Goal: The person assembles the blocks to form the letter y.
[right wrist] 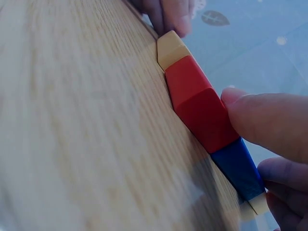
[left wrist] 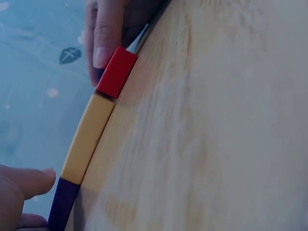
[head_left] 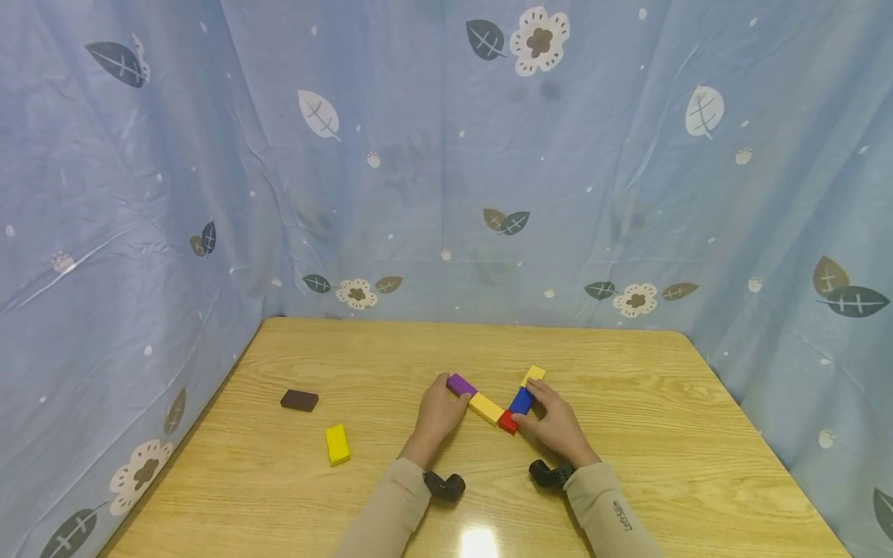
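Several small blocks form a V on the wooden table: purple (head_left: 461, 385), light yellow (head_left: 486, 408), red (head_left: 508, 422), blue (head_left: 521, 401) and a far yellow one (head_left: 533, 374). My left hand (head_left: 439, 411) lies along the outer side of the purple block, its thumb (left wrist: 41, 179) close to where purple meets light yellow. On the other arm of the V, my right hand (head_left: 558, 425) has its thumb (right wrist: 250, 111) against the red block and its fingers at the blue and far yellow blocks. Both hands' fingers look relaxed; the farther fingertips are partly hidden.
Off to the left lie a dark brown block (head_left: 300, 400) and a bright yellow block (head_left: 338, 445). A blue patterned curtain (head_left: 446, 155) hangs behind the table (head_left: 663, 480) and down both sides. Each wrist carries a black camera.
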Action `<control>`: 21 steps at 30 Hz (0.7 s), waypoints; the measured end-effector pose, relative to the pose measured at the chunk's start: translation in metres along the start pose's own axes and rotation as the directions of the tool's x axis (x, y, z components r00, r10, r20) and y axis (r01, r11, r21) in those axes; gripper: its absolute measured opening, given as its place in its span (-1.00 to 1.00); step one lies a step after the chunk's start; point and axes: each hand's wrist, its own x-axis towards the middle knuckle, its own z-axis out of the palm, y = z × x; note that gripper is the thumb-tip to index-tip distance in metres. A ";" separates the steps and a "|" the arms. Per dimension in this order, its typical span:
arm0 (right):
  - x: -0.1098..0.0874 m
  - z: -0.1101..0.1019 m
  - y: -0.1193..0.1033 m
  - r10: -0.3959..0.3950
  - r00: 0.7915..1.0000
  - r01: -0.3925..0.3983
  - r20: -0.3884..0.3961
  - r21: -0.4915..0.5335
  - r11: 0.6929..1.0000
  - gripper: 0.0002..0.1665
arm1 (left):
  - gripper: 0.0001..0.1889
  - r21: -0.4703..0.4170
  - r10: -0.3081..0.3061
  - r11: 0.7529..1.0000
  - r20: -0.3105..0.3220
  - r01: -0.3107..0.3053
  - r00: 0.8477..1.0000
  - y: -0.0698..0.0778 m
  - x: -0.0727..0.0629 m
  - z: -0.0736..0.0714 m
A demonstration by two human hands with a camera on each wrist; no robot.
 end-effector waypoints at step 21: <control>0.001 0.001 0.001 0.022 1.000 -0.022 0.004 -0.002 1.000 -0.08 | -0.36 -0.090 -0.003 0.996 0.103 0.012 0.995 -0.015 -0.015 -0.060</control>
